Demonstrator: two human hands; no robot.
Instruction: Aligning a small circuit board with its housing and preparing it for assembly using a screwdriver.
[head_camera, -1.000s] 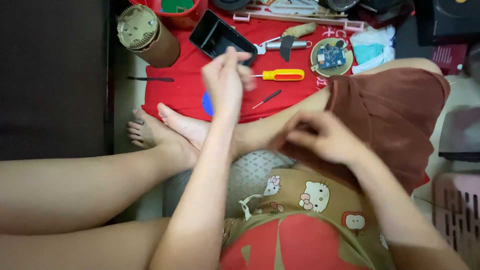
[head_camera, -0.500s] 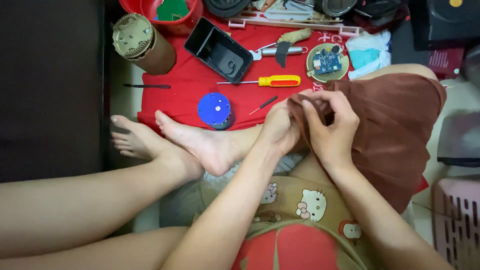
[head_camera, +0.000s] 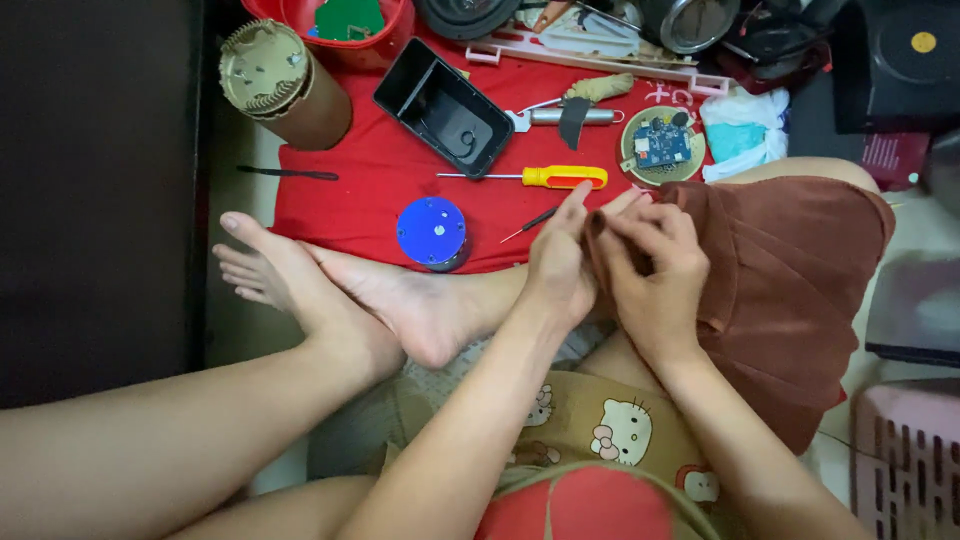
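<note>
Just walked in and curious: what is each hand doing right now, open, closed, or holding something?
Left hand: fingers stretched, pressed against the right hand; whether it holds anything cannot be told.
Right hand: fingers curled at the edge of the brown shorts; grip cannot be told.

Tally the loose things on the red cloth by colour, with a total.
Yellow-handled screwdriver: 1
Blue round cap: 1
Black open box: 1
Brown cylinder: 1
Blue circuit board on a round disc: 1
Total: 5

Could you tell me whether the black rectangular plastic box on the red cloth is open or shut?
Open: the black rectangular plastic box has no lid, and its bare inside shows from above.
</note>
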